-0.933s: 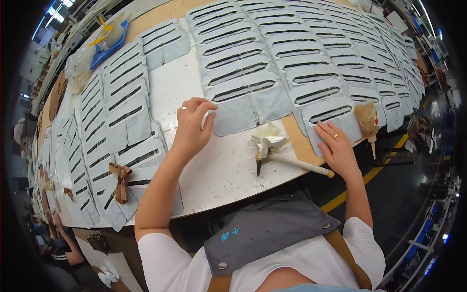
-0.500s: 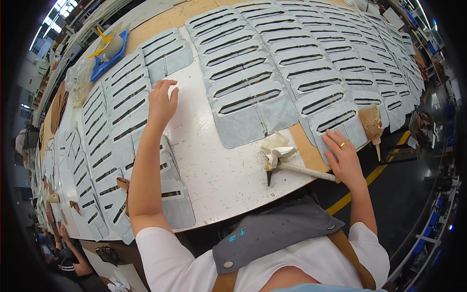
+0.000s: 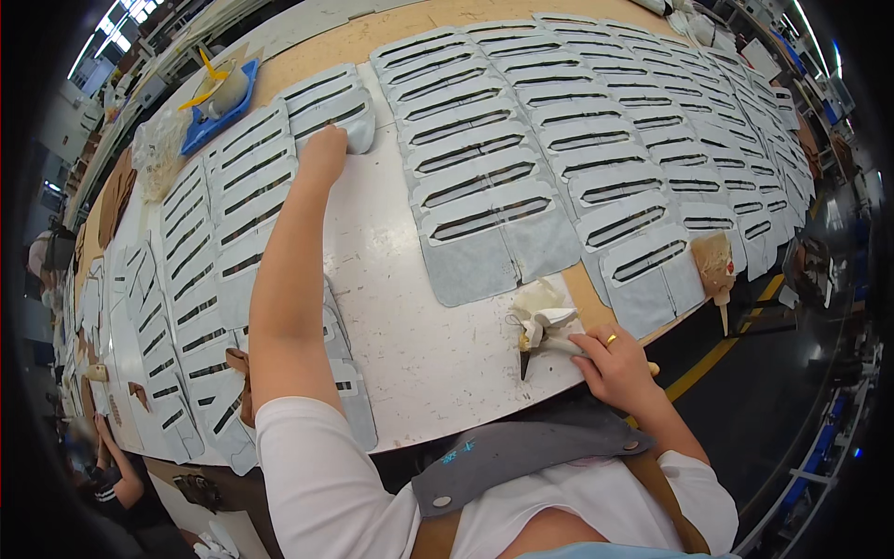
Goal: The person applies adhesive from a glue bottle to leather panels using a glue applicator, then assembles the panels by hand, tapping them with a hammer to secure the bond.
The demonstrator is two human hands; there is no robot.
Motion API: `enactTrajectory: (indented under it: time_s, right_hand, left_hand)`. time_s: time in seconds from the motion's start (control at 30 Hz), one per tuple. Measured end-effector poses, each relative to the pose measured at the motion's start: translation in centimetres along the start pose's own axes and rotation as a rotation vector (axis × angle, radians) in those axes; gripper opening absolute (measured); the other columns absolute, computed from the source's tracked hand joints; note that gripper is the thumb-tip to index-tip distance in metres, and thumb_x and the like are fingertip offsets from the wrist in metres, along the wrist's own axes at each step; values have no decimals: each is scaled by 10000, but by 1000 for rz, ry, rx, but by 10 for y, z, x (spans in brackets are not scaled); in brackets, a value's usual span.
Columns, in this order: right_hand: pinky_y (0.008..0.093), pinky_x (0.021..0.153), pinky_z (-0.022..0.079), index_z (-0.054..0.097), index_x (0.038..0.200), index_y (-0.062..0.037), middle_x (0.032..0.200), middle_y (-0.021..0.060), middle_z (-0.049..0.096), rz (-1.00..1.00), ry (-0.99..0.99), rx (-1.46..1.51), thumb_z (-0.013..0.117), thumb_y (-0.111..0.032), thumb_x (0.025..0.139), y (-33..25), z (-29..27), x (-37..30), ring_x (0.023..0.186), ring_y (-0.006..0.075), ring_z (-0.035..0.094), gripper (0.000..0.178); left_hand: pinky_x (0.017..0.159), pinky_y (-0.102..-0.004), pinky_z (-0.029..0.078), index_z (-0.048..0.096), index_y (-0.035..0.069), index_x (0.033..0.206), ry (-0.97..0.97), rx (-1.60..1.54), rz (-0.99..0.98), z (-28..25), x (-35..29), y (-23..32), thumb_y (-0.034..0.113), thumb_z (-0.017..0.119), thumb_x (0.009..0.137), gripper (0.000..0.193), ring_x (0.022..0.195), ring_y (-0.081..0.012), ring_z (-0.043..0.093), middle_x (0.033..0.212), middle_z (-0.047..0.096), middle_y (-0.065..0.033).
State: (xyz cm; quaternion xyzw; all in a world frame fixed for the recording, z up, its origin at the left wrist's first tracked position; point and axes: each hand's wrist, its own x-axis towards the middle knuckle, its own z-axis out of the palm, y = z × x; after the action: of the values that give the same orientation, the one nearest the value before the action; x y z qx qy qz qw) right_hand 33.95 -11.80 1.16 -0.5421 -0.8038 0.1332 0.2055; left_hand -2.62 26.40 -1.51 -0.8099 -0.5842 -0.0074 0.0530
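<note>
My left hand reaches out to a short stack of grey slotted leather-like pieces. Its fingers are closed at the near edge of the top piece, their tips partly hidden. Down at the table's front edge, my right hand is wrapped round the white handle of a hammer-like tool. The handle's end pokes out beyond the palm. At the tool's other end are a dark pointed tip and crumpled whitish material. Above it lies a long overlapping row of grey slotted pieces.
More overlapping rows spread across the right and left of the table. A blue tray holds a tub with yellow handles beside a plastic bag. A stained brush-like tool lies at the right edge. Another person is at lower left.
My left hand moved farther away onto the short stack, its fingers closing. My right hand left the grey piece at the right and took hold of the white handle.
</note>
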Motion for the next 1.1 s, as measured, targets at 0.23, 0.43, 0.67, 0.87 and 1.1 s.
enactTrajectory:
  time_s: [0.23,0.43,0.67,0.87,1.1]
  right_hand:
    - [398,750,461,615,1089,-19,927,110,571,118,135,-109,677,-76,775,19,-19,-6,874,302,559,325]
    - [357,835,458,600,1166,-6,1035,142,598,159,257,357,600,-121,890,7,-21,13,937,288,583,299]
    - [280,643,475,612,1172,26,816,107,641,241,-35,767,514,-144,959,-27,14,66,645,182,575,290]
    - [319,646,468,557,1264,-39,864,113,617,48,-81,417,575,-84,897,-25,31,59,682,230,575,370]
    - [291,651,463,509,1321,-71,863,92,580,93,-79,431,577,-15,867,-35,34,64,685,175,553,463]
  left_hand:
    - [753,-366,499,583,15,1106,356,-616,-382,-26,-61,5,109,580,817,304,819,-292,664,926,678,-169]
    - [632,-283,485,560,-28,1189,457,-683,-36,-121,-195,100,7,563,824,366,677,-199,597,865,602,-111]
    - [691,-387,483,616,26,1096,-149,-723,369,-100,-325,208,35,657,786,313,801,-309,584,897,570,-123]
    - [798,-402,447,624,42,1025,31,-708,334,-78,-309,209,95,690,793,248,883,-286,577,948,579,-80]
    - [933,-393,422,616,7,1098,227,-658,284,-42,-307,221,75,688,789,325,1108,-292,555,1178,576,-112]
